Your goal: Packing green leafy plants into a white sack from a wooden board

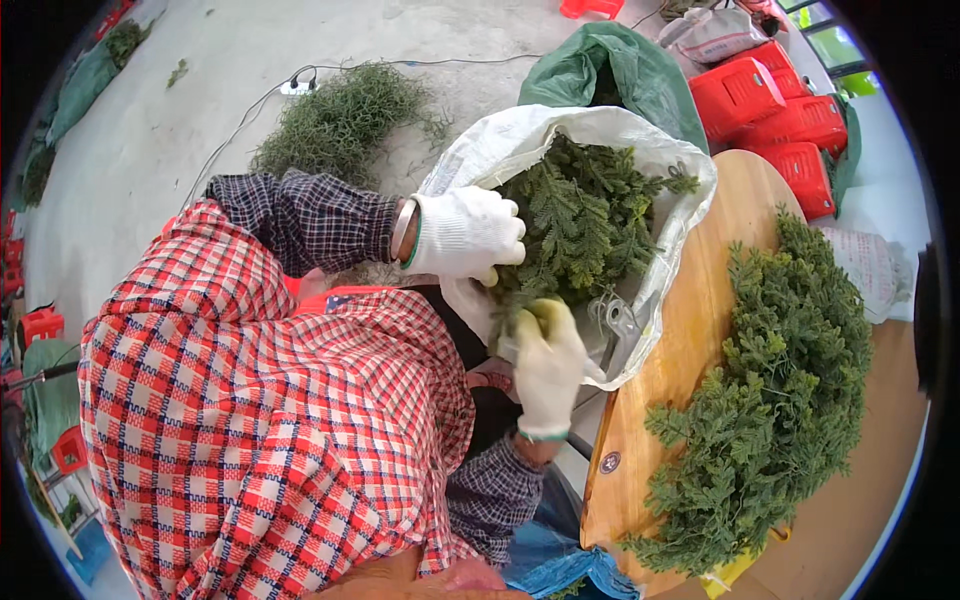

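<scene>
A white woven sack [687, 235] stands with its mouth wide, full of green artificial fir sprigs [585, 205]. Over the sack's near left rim is my left hand [465, 235], in a white knit glove, its fingers curled against the sprigs; what lies under them is hidden. My right hand [548, 365], gloved too, reaches in at the lower rim with bent fingers pressed together. Its fingertips are slightly blurred beside some green, so what they hold cannot be made out. A grey metal piece with a loop [618, 318] lies inside the sack near the right hand.
A wooden tabletop [625, 460] right of the sack bears a large heap of fir greenery [770, 400]. Thin green stems [345, 120] lie piled on the floor, near a cable with a socket strip [298, 88]. Behind are a green sack [625, 70] and red plastic stools [740, 98].
</scene>
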Action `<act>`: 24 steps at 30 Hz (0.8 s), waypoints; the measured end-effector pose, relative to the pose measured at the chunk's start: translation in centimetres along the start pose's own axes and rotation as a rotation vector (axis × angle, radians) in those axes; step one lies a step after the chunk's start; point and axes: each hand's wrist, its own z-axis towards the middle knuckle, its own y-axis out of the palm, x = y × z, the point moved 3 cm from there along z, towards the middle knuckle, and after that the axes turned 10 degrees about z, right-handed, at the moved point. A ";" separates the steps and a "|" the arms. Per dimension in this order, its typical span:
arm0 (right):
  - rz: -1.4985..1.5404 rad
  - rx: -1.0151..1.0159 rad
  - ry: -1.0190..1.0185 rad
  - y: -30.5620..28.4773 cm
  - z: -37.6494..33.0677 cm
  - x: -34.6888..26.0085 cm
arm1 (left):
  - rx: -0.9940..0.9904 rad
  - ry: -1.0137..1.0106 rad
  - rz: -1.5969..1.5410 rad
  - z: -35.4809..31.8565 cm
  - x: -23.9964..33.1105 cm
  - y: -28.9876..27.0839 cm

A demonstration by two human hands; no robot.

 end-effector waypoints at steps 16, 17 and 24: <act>0.172 0.363 -0.039 -3.3 -5.7 -0.6 | 0.049 -0.071 0.063 0.6 -0.8 0.5; 0.170 0.433 -0.022 -4.3 -7.2 -0.5 | 0.025 -0.073 0.038 1.2 -0.8 0.7; -0.036 1.251 0.260 -15.2 -20.1 1.2 | 0.092 -0.143 0.075 3.2 0.0 -1.8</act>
